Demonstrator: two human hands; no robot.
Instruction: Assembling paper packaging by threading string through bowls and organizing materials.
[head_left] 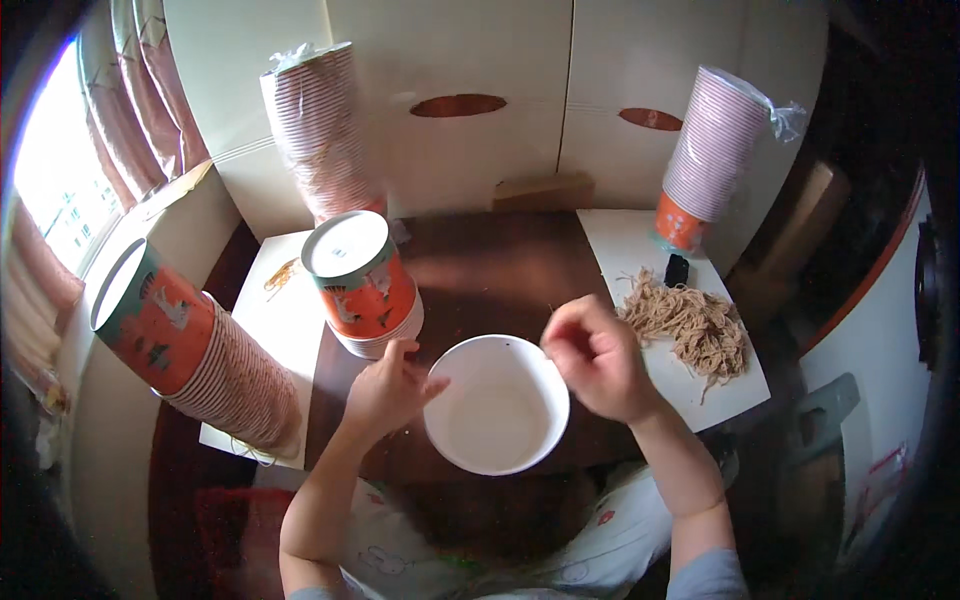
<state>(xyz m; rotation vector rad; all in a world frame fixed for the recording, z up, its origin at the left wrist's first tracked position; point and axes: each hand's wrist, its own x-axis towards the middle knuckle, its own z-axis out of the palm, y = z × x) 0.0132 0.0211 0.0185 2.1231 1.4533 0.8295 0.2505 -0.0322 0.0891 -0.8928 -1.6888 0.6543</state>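
A white paper bucket (497,405) stands mouth up in front of me, its inside bare and a small dark spot by the far rim. My left hand (388,392) is at its left side, thumb spread from the bent fingers, the thumb tip over the rim; whether it touches, I cannot tell. Over the right rim my right hand (600,362) has its fingers curled into a pinch. Anything between those fingertips is too small to make out. Beyond my left hand, a short stack of orange and green printed buckets (370,300) stands upside down.
A tall bucket stack (235,370) leans at left. Plastic-wrapped stacks stand at the back left (318,130) and back right (712,150). Tan cord pieces (690,330) lie on a white board (730,392) beside a black object (677,270). Cabinet panels (450,50) close off the far side.
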